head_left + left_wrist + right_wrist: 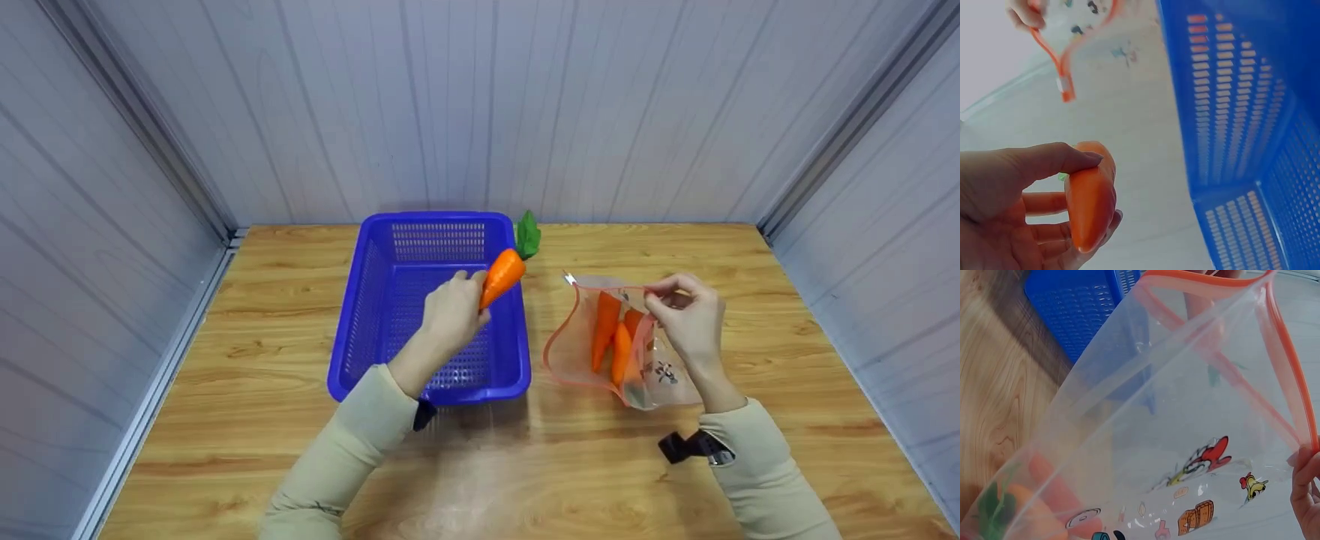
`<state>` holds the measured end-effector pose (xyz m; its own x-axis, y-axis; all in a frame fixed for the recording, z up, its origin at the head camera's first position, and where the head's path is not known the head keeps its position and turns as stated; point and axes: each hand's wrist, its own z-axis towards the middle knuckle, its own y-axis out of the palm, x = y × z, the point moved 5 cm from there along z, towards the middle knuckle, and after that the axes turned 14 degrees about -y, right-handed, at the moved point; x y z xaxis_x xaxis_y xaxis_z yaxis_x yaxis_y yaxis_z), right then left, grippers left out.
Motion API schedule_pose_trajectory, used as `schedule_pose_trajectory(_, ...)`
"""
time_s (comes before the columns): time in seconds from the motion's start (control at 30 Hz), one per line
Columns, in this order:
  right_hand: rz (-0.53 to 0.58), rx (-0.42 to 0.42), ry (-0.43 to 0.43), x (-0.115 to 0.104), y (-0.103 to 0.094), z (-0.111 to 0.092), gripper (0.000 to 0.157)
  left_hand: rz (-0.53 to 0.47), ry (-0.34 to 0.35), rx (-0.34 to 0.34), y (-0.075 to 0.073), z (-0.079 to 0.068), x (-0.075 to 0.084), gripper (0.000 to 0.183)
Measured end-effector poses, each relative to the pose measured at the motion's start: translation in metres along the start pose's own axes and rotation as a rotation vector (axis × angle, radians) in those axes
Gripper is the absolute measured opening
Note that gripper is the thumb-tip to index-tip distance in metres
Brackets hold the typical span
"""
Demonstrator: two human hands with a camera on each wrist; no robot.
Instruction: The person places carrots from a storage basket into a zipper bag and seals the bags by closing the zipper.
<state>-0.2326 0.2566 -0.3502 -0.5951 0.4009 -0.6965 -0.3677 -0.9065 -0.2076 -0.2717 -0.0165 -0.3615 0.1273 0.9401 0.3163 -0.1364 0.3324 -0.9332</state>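
My left hand [454, 309] grips an orange carrot [504, 274] with green leaves over the right side of the blue basket [346, 315]. In the left wrist view the thumb lies along one side of the carrot [1090, 197], with fingers behind it. A clear zip bag [564, 352] with an orange-edged mouth stands just right of the basket, its mouth spread apart. Several carrots [604, 330] lie inside it. Thumb and fingers of my right hand [691, 319] pinch the bag's orange edge at the far right. Cartoon prints show on the bag [1185, 410] in the right wrist view.
The basket's slotted floor [420, 300] shows around my left forearm. Both stand on a wood-grain table [262, 420]. Pale panel walls [480, 112] close off the back and both sides. A white zip slider [570, 278] sits at the bag's back left corner.
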Motion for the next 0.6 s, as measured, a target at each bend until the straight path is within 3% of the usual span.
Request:
schedule_pose_trajectory(0.17,-0.023,0.013,-0.022,0.014,-0.001,-0.003,0.006,-0.038,0.069,0.037,0.000,-0.018,0.011,0.046)
schedule_pose_trajectory(0.2,0.034,0.019,-0.038,0.022,-0.001,-0.004,0.006,-0.045,0.083,0.045,-0.001,-0.022,0.013,0.046)
schedule_pose_trajectory(0.37,0.031,0.016,-0.031,0.024,0.000,-0.003,0.007,-0.085,0.142,0.099,0.000,-0.038,0.022,0.048)
schedule_pose_trajectory(0.43,-0.036,0.002,-0.003,0.009,0.001,-0.002,0.007,-0.101,0.163,0.116,0.001,-0.044,0.025,0.048)
schedule_pose_trajectory(0.6,-0.040,0.001,0.004,0.000,0.002,0.000,0.007,-0.122,0.214,0.153,0.002,-0.059,0.032,0.047)
